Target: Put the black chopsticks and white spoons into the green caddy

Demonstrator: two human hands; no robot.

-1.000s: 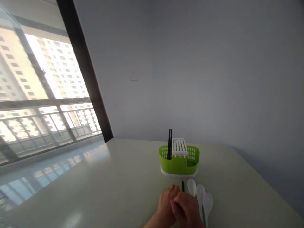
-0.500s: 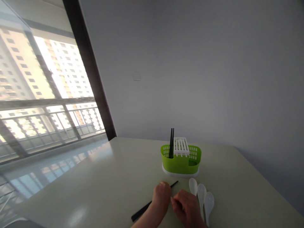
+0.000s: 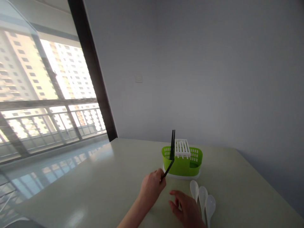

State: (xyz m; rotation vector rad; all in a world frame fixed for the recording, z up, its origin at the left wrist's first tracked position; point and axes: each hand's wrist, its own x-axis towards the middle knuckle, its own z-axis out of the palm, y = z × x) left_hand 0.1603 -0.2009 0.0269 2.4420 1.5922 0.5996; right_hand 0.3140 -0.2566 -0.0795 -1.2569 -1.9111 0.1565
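My left hand is closed around black chopsticks, whose tips slant up and right to the front left of the green basket. Two more black chopsticks stand upright in the basket's left compartment, beside a white slatted rack. The basket rests on a white base. Near the table's front, my right hand has thumb and fingers apart with nothing between them. Just right of it lie three white spoons, their handles partly hidden by that hand.
The pale tabletop reaches back to a grey wall with a switch plate. On the left is a large window with a dark frame and railing. A pale curved edge shows at the bottom left.
My left hand has lifted the chopsticks off the table and moved them up towards the basket. My right hand has opened its fingers a little. The view has shifted slightly.
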